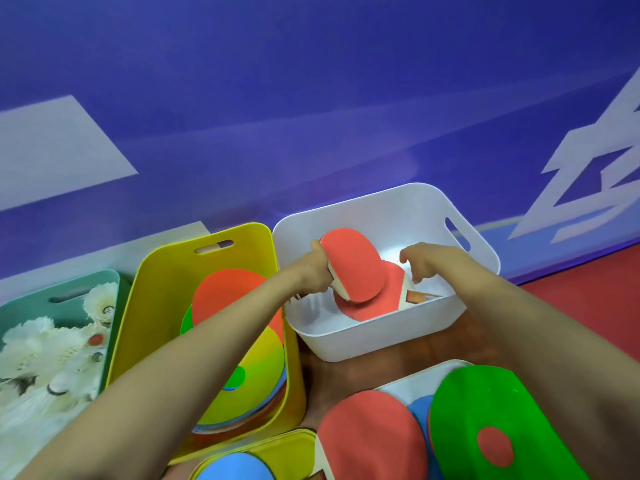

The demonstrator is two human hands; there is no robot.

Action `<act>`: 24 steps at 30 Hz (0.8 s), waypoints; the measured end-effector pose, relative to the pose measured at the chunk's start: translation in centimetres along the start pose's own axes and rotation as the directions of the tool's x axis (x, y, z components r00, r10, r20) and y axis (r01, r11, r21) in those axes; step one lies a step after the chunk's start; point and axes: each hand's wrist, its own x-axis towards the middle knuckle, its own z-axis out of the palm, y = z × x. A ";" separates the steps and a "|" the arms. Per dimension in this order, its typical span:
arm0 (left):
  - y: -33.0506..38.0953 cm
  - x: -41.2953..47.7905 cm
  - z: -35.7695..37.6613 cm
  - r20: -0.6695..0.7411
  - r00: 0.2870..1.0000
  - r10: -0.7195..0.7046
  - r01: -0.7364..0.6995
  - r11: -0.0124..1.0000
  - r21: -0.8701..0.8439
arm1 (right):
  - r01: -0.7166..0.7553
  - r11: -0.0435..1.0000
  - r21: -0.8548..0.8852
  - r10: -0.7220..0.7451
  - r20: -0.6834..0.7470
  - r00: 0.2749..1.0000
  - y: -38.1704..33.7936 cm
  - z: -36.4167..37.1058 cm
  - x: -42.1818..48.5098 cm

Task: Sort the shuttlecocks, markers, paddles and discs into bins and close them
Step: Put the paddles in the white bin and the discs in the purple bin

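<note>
View: head camera.
Left hand: fingers grasping the tilted paddle at its neck, inside the white bin.
Tilted paddle: red face, pale wooden edge, slanted over the flat paddle on the bin floor.
Right hand: fingers released, loosely curled, just right of the tilted paddle.
Room: bin walls close round both hands. The yellow bin of discs sits just left of the left fingers, and the teal bin of shuttlecocks is further left.
Nearer than the fingers: spare paddle, green disc.
Surface: brown bench, purple wall behind.
</note>
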 end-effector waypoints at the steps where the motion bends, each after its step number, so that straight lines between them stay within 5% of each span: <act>1: 0.1 0.5 0.4 0.023 1.000 -0.010 0.010 0.999 -0.031 | 0.010 0.999 0.036 -0.009 -0.010 1.000 -0.1 -0.2 -0.4; 5: -0.2 2.1 2.2 0.078 0.994 -0.080 0.089 0.988 -0.123 | 0.079 0.985 0.153 -0.065 -0.093 0.994 0.4 -0.1 -0.6; 16: -0.1 4.6 3.9 0.142 0.983 -0.120 0.104 0.988 0.111 | 0.096 0.979 0.181 -0.062 -0.187 0.980 1.6 1.6 -1.9; 24: -0.8 5.3 4.7 0.030 0.999 -0.016 0.007 0.960 0.278 | 0.104 0.975 0.196 -0.064 -0.198 0.978 1.1 2.2 -2.2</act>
